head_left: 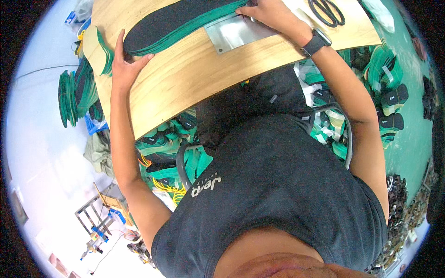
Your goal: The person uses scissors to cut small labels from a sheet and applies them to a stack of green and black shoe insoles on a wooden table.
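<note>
A long stack of shoe insoles [185, 28], black on top with green edges, lies across the wooden board at the top of the view. At its rounded left end is my left hand [126, 69], thumb and index finger spread wide around that end. My right hand [271, 15] is at the stack's right part, with a fingertip pressed to its near green edge; its other fingers are partly hidden. Beneath that hand a shiny metal plate [234, 33] lies on the board, beside the stack. A dark watch [316, 42] is on my right wrist.
The wooden board [185, 88] spans in front of me. Black-handled scissors [328, 13] lie at its right, and another small insole stack [103, 53] stands at its left edge. Bundles of green insoles [384, 69] are on the floor at right, with more under the board.
</note>
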A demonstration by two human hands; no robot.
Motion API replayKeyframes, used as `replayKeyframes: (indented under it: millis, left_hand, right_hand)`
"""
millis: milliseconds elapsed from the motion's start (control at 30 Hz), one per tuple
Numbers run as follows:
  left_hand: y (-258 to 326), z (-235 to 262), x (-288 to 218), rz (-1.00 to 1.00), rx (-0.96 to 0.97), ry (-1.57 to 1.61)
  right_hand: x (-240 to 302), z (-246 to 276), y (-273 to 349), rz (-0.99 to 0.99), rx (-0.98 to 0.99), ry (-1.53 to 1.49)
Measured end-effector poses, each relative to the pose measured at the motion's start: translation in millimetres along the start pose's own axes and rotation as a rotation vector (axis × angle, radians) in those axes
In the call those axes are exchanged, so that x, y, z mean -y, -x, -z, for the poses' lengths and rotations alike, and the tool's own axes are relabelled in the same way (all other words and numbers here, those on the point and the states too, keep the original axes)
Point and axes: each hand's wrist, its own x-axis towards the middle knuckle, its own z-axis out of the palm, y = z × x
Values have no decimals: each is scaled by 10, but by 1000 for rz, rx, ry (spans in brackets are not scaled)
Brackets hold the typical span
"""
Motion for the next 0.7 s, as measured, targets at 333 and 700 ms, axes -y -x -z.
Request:
replayKeyframes:
  millis: [333, 700]
  left_hand:
    - [52, -10, -170, 57, 13, -15]
    - [626, -148, -598, 68, -101, 129]
  right_hand:
    - [93, -35, 246, -78, -149, -31]
    - [205, 1066, 788, 22, -239, 359]
